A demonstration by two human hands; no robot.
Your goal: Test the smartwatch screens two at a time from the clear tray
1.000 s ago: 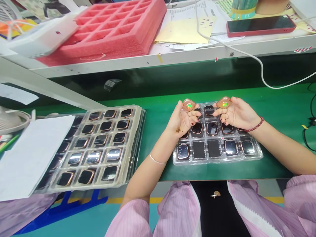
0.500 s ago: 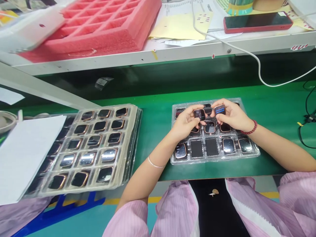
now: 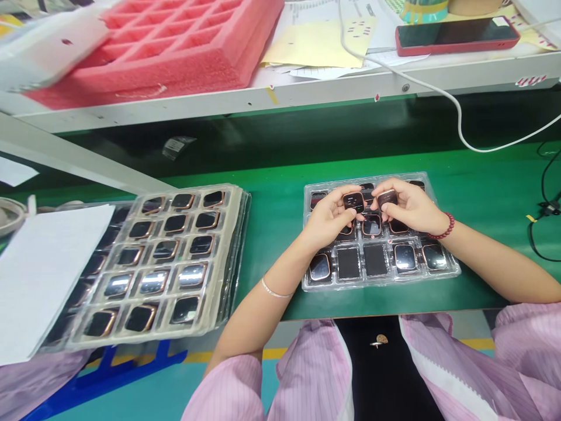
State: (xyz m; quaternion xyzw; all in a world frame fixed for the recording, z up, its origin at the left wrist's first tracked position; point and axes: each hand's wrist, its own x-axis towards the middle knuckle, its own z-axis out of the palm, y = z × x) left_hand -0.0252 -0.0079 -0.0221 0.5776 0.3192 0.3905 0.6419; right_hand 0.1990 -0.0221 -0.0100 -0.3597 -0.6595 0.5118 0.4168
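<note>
Paper (image 3: 56, 263) and a stack of watch trays (image 3: 231, 251) lie at the left of the frame, much as they were a second ago. Bare green bench (image 3: 272, 234) follows near the centre, then a clear tray (image 3: 381, 281), where two lower-row pockets show only dark padding. Over its upper part, the left hand (image 3: 325, 219) pinches a first watch (image 3: 353, 202) between thumb and fingers, screen up with faint lit marks. Just right of it, a second watch (image 3: 387, 199) is pinched by the fingers and thumb of the right hand (image 3: 414, 209). Both have been turned over: a second ago their backs, with green lights, faced up. The second watch's blue lit bands, there half a second ago, are gone, leaving a dark reddish screen. Attention seems to have passed from backs to displays.
</note>
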